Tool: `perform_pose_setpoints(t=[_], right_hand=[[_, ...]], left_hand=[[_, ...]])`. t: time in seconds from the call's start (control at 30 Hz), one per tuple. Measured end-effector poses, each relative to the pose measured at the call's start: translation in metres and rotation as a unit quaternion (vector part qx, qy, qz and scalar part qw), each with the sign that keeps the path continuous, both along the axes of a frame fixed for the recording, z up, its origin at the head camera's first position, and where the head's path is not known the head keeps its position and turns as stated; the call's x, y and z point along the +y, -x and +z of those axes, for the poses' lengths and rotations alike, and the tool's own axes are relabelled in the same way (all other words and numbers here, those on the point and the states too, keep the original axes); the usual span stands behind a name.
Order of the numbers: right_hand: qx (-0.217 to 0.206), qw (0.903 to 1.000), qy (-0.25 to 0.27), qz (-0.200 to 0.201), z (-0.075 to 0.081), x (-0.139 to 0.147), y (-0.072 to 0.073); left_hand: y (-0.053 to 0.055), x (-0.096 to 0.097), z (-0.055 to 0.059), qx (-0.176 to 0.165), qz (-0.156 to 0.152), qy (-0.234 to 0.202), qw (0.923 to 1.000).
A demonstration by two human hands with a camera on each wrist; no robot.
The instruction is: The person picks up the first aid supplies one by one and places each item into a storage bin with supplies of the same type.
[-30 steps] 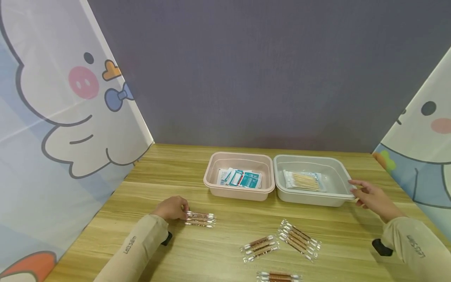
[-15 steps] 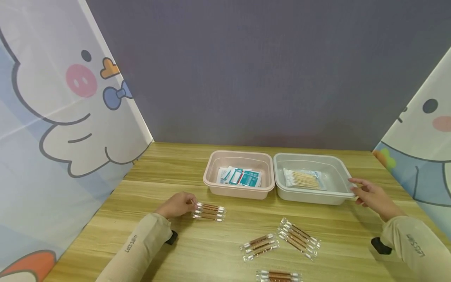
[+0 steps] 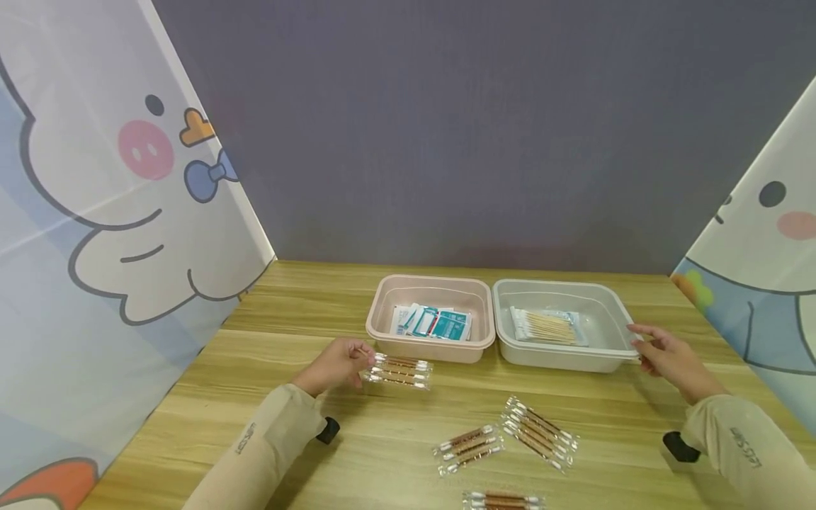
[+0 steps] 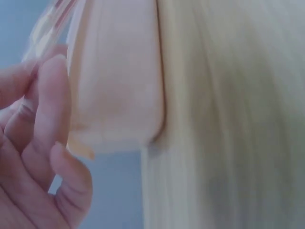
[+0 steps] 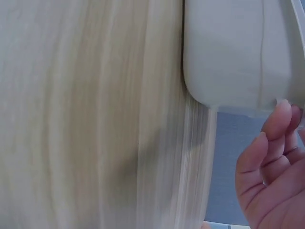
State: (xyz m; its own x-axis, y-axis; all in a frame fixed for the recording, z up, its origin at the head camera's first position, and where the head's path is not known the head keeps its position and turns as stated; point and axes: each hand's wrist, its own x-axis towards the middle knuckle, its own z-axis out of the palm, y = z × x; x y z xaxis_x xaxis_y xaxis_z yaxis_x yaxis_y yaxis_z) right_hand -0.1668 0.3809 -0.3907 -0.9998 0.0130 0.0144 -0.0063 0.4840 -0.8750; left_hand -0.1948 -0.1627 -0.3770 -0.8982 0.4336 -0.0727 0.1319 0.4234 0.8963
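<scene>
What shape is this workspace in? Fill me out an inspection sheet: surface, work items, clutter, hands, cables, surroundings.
Surface: wood-grain table.
Work items: three swab strips lie on the table, the nearest cut off by the picture edge; pink tray holds blue and white packets; grey tray, to its right, holds a pack of wooden sticks.
Clutter: nothing seen.
Hands: left hand pinches another swab strip near the pink tray; right hand holds the grey tray's right end.
Cables: nothing seen.
Surroundings: grey wall behind; cartoon-printed panels at both sides.
</scene>
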Motion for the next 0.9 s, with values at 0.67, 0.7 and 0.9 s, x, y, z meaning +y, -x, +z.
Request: perform_pose_setpoints(t=[0.67,0.7,0.9], right_hand=[[-0.02,0.9982,0.056,0.008,0.002,-0.006,0.001],[-0.021,0.9982,0.056,0.007,0.002,-0.006,0.001],[-0.029,0.9979,0.057,0.002,0.0,-0.004,-0.001]], left_hand=[[0.023,0.074,0.026,0.007,0.026,-0.044,0.9987],[0.024,0.079,0.026,0.007,0.032,-0.044,0.9985],[0.029,0.101,0.026,0.014,0.051,-0.044,0.9976]])
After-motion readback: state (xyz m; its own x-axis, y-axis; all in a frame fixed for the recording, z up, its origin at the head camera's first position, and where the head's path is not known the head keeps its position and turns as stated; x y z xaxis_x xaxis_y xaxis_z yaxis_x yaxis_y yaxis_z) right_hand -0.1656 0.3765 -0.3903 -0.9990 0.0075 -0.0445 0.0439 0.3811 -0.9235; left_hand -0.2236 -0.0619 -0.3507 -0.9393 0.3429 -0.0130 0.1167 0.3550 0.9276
